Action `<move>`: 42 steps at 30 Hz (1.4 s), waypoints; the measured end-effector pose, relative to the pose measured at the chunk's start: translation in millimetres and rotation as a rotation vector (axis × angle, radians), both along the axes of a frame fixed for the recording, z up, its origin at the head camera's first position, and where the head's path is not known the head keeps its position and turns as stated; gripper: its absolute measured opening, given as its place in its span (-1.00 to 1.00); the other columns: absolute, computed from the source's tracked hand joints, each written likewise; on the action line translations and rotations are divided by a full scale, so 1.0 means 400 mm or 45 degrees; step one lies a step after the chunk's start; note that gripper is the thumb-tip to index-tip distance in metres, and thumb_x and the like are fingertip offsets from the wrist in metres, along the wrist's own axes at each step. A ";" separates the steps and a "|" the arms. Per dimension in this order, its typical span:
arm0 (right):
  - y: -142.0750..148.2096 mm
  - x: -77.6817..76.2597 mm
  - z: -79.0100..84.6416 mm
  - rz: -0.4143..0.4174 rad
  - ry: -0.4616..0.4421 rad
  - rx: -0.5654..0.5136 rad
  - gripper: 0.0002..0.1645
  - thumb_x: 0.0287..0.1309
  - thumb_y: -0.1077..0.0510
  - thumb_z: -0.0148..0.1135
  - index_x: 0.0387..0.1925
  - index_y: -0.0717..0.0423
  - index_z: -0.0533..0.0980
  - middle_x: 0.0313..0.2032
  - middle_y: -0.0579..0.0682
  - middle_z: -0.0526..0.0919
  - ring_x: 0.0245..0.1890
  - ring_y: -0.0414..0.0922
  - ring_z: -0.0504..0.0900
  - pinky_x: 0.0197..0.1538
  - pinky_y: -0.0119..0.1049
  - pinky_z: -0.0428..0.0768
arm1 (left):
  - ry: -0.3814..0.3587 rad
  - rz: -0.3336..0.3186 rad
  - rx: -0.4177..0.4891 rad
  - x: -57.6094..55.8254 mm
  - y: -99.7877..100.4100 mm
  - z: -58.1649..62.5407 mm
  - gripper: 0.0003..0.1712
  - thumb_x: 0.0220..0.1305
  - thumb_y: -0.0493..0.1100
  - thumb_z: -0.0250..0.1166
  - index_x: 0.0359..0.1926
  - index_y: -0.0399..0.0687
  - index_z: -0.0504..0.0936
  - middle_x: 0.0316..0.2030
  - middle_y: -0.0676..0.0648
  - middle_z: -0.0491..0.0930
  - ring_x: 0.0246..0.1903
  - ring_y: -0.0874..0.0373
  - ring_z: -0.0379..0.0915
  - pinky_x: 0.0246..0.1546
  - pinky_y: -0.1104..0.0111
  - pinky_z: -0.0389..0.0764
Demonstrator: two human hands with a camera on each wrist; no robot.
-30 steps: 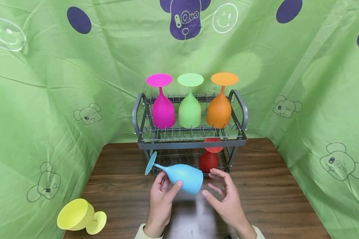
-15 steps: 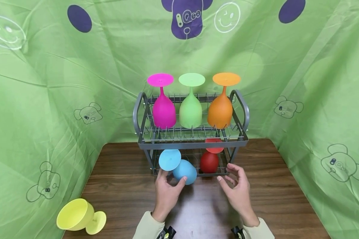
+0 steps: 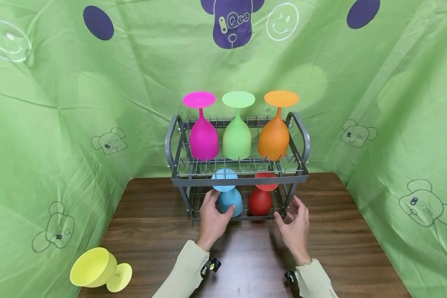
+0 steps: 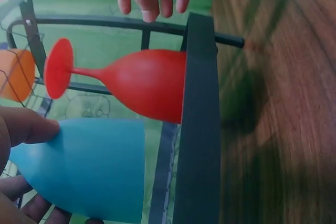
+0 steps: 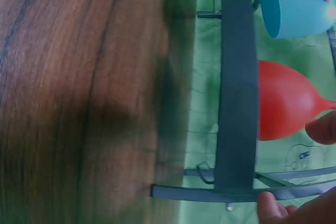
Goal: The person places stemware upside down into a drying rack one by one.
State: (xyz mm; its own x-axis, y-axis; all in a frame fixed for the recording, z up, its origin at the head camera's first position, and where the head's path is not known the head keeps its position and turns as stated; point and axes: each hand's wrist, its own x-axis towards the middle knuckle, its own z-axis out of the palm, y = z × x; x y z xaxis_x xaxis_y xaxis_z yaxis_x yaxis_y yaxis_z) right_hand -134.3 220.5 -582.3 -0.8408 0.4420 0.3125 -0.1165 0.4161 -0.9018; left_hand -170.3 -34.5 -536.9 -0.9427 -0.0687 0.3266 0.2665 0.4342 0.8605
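My left hand grips the bowl of a blue goblet, upside down within the rack's lower tier. In the left wrist view the thumb lies on one side of the blue goblet and fingers on the other; its rim is just inside the front rail. Beside it a red goblet stands upside down on the same tier. Near the rack's right front leg is my right hand, holding nothing, fingers loosely extended. In the right wrist view its thumb overlaps the red goblet; contact cannot be told.
A two-tier grey dish rack stands at the back of the wooden table. Its top tier bears upside-down magenta, light green and orange goblets. A yellow goblet lies on its side at the front left.
My left hand has carried the blue goblet forward into the lower tier, turning it from sideways to upside down. My right hand has moved away from it, right and forward to the rack's right leg.
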 end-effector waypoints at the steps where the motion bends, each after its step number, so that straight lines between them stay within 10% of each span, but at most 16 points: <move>1: -0.001 -0.005 -0.006 -0.006 0.010 -0.009 0.00 0.02 0.41 0.58 0.49 0.16 0.34 0.24 0.31 0.47 0.22 0.23 0.60 0.16 -0.51 0.67 | -0.005 -0.008 -0.006 -0.009 0.004 -0.002 -0.29 0.13 -0.10 0.61 0.33 -0.04 0.64 0.27 -0.08 0.54 0.26 -0.10 0.54 0.22 -0.09 0.65; 19: -0.009 -0.028 -0.045 -0.041 -0.002 0.087 0.14 -0.02 0.39 0.59 0.57 0.02 0.25 0.22 0.21 0.49 0.21 0.10 0.55 0.12 -0.69 0.55 | -0.104 -0.064 -0.077 -0.059 0.056 -0.070 -0.29 0.17 -0.15 0.58 0.35 -0.08 0.60 0.33 -0.13 0.51 0.27 -0.19 0.53 0.24 -0.12 0.63; 26: -0.007 -0.031 -0.063 -0.025 -0.022 0.177 0.26 -0.07 0.40 0.62 0.61 0.02 0.17 0.23 0.23 0.46 0.24 0.11 0.52 0.20 -0.01 0.68 | -0.132 -0.052 -0.102 -0.062 0.059 -0.079 -0.29 0.15 -0.13 0.59 0.33 -0.09 0.60 0.32 -0.14 0.50 0.28 -0.20 0.52 0.26 -0.13 0.61; 35: 0.001 -0.035 -0.069 -0.020 0.080 0.196 0.27 -0.11 0.42 0.65 0.60 0.10 0.20 0.20 0.32 0.46 0.20 0.25 0.52 0.12 -0.81 0.44 | -0.170 -0.067 -0.096 -0.060 0.062 -0.081 -0.25 0.18 -0.10 0.58 0.37 -0.08 0.55 0.33 -0.15 0.47 0.28 -0.20 0.50 0.28 -0.14 0.59; 42: 0.008 -0.030 -0.071 0.000 0.025 0.235 0.32 -0.10 0.35 0.69 0.64 0.01 0.15 0.23 0.25 0.46 0.23 0.13 0.53 0.20 -0.19 0.70 | -0.147 -0.059 -0.098 -0.061 0.061 -0.087 -0.24 0.18 -0.07 0.59 0.37 -0.10 0.54 0.32 -0.16 0.48 0.26 -0.20 0.51 0.26 -0.15 0.59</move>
